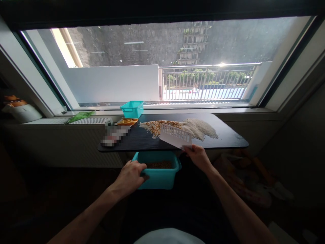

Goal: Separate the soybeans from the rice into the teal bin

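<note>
My left hand (132,174) grips the near left rim of a turquoise plastic bin (161,179), held just below the table's front edge. Brown-yellow kernels (159,165) lie in its bottom. Between the fingers and thumb of my right hand (199,156) is a white slotted plastic scraper (175,136), tilted, its slotted edge up against the grain. On the dark table (149,144), orange-yellow corn kernels (162,127) are spread at the left and middle. They run into a heap of white rice-like grains (200,127) on the right.
A smaller turquoise basket (132,109) stands at the back left, near an orange packet (127,122) and a blurred-out item (115,136). Left of the table are a radiator (76,135) with a green cloth (80,116). A window spans the back; bags (251,176) lie on the right floor.
</note>
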`<control>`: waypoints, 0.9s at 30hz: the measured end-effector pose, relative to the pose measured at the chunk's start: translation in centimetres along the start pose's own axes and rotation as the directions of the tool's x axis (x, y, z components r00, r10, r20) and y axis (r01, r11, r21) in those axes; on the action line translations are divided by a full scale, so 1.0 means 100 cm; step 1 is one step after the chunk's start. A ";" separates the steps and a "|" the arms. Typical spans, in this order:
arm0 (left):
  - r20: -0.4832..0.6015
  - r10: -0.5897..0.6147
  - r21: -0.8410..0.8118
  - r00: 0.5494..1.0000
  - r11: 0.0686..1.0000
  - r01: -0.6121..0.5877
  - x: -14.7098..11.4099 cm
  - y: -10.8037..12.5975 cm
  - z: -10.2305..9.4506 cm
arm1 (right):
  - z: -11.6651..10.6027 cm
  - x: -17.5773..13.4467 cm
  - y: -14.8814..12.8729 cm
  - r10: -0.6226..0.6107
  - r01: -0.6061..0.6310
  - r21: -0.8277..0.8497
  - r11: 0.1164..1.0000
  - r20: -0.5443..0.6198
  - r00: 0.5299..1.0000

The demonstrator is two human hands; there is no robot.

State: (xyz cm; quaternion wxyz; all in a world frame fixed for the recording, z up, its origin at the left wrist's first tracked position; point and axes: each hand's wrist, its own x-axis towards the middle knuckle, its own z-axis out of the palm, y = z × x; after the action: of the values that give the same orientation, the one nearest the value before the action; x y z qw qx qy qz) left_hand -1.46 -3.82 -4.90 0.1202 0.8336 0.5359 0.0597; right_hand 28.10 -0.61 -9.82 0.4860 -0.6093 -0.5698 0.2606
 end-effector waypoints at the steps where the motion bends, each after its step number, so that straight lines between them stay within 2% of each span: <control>1: 0.001 0.001 -0.003 1.000 1.000 -0.001 0.000 0.000 0.000 | -0.007 0.001 0.002 0.007 -0.008 -0.040 0.999 -0.038 0.999; 6: 0.002 0.011 -0.012 1.000 1.000 -0.011 0.002 -0.001 0.002 | -0.048 0.005 0.006 0.008 -0.056 -0.240 0.969 -0.199 0.980; 9: 0.002 0.018 -0.014 1.000 1.000 -0.018 0.003 -0.001 0.003 | -0.059 0.008 0.002 -0.021 -0.058 -0.312 0.948 -0.245 0.969; 20: 0.007 0.041 -0.035 0.999 0.999 -0.041 0.004 0.006 -0.001 | -0.033 0.057 0.001 -0.121 0.069 -0.260 0.963 -0.187 0.975; 27: 0.009 0.043 -0.049 0.999 0.998 -0.043 0.004 0.010 -0.002 | -0.036 0.058 0.011 -0.088 0.071 -0.145 0.987 -0.112 0.990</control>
State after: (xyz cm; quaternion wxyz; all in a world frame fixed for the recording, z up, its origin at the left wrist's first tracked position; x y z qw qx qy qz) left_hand -0.45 -3.87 -4.49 0.1418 0.8420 0.5157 0.0708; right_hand 32.93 3.99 -8.00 0.4847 -0.6329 -0.5810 0.1639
